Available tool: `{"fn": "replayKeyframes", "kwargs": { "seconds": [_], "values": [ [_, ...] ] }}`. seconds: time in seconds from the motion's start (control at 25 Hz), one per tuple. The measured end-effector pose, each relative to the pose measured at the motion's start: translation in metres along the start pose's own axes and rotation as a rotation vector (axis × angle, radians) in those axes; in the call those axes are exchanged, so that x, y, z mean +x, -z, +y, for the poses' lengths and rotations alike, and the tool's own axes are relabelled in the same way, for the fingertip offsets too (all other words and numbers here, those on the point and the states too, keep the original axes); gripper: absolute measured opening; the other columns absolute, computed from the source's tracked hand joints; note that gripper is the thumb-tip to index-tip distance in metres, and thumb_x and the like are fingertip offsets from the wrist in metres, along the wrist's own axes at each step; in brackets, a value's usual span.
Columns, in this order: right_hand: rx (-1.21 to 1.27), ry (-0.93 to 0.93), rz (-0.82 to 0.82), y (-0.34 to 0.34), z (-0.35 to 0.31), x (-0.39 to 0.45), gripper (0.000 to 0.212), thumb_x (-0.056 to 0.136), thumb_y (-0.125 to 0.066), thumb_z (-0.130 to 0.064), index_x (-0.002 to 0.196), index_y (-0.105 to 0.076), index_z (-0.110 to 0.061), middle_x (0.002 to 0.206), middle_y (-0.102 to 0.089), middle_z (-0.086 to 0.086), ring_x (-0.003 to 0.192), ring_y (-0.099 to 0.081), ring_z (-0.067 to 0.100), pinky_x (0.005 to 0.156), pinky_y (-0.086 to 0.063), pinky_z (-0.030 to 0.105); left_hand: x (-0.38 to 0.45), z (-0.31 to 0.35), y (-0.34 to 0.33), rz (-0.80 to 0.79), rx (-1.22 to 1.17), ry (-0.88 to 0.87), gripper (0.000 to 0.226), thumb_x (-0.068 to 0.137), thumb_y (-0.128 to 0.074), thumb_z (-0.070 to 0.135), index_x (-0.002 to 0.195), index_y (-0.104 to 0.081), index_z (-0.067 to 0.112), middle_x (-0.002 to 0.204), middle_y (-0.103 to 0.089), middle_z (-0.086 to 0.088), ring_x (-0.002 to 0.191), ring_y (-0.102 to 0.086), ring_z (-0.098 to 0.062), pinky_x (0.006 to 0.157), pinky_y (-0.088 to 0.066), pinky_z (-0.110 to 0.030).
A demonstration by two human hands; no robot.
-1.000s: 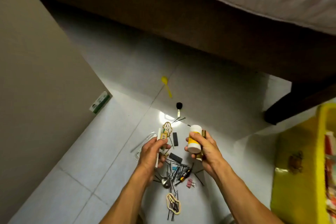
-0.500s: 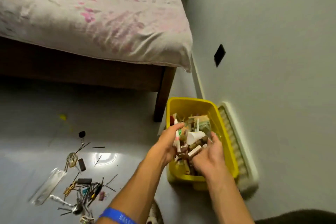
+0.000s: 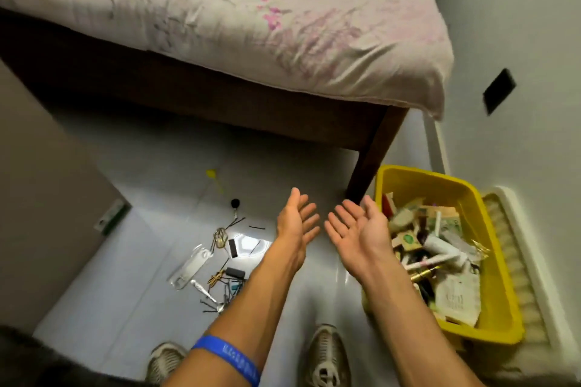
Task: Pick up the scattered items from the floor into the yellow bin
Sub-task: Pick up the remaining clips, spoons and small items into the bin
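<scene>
Both hands hold nothing: left hand (image 3: 295,223) and right hand (image 3: 358,226) are raised side by side, fingers straight and spread, palms turned inward and up. Yellow bin (image 3: 490,280) stands on the floor just right of the right hand, beside the bed leg (image 3: 374,154), filled with mixed items. Scattered items (image 3: 220,264) lie on the floor left of the left forearm.

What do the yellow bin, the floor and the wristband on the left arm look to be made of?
Yellow bin: likely moulded plastic, with a uniform colour, smooth walls and a rounded rim.
Floor: glazed pale tile, judging by its grout lines and the bright mirror-like glare patch.
Wristband: probably silicone or rubber, a matte blue band with faint lettering; blur leaves this open.
</scene>
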State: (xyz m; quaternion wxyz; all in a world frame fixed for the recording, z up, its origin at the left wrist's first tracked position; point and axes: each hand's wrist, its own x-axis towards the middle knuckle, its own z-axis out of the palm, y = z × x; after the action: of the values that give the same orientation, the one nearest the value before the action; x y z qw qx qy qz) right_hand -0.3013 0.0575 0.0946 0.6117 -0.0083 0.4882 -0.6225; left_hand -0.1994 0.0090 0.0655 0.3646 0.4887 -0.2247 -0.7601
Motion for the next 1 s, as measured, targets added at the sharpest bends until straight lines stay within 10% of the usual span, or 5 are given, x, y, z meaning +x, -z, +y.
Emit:
{"fn": "replayKeyframes", "kwargs": {
  "seconds": [0.32, 0.68, 0.8, 1.0],
  "values": [
    [-0.811, -0.063, -0.024, -0.104, 0.137, 0.157, 0.015, 0.095, -0.055, -0.022, 0.104, -0.066, -0.018, 0.104, -0.07, 0.004, 0.084, -0.067, 0.022, 0.071, -0.057, 0.035, 0.111, 0.033, 0.19, 0.521, 0.387, -0.059, 0.028, 0.093, -0.056, 0.019, 0.12, -0.063, 0.018, 0.107, -0.069, -0.005, 0.086, -0.064, -0.018, 0.077, -0.055, -0.029],
    [-2.098, 0.565, -0.448, -0.101, 0.229, 0.331, 0.049, 0.097, -0.048, -0.023, 0.145, -0.039, -0.03, 0.153, -0.035, 0.001, 0.125, -0.042, 0.033, 0.1, -0.041, 0.041, 0.296, 0.063, 0.261, 0.252, 1.816, -0.28, 0.059, 0.092, -0.052, 0.034, 0.148, -0.038, 0.023, 0.156, -0.028, -0.012, 0.14, -0.028, -0.036, 0.11, -0.031, -0.047],
    [-2.049, 0.672, -0.479, -0.075, 0.234, 0.333, 0.028, 0.095, -0.053, -0.02, 0.122, -0.06, -0.018, 0.13, -0.05, 0.002, 0.108, -0.048, 0.029, 0.086, -0.046, 0.036, 0.306, 0.046, 0.257, 0.26, 1.713, -0.316, 0.034, 0.095, -0.051, 0.023, 0.123, -0.054, 0.004, 0.131, -0.051, -0.019, 0.118, -0.051, -0.037, 0.096, -0.045, -0.043],
    [-1.715, 0.189, -0.25, -0.048, 0.231, 0.302, 0.043, 0.075, -0.069, -0.002, 0.111, -0.056, -0.021, 0.111, -0.049, 0.001, 0.093, -0.054, 0.021, 0.078, -0.047, 0.027, 0.258, 0.017, 0.259, 0.439, 1.369, -0.361, 0.012, 0.084, -0.055, -0.004, 0.089, -0.061, 0.005, 0.091, -0.059, -0.011, 0.078, -0.059, -0.03, 0.064, -0.046, -0.033]
  ]
}}
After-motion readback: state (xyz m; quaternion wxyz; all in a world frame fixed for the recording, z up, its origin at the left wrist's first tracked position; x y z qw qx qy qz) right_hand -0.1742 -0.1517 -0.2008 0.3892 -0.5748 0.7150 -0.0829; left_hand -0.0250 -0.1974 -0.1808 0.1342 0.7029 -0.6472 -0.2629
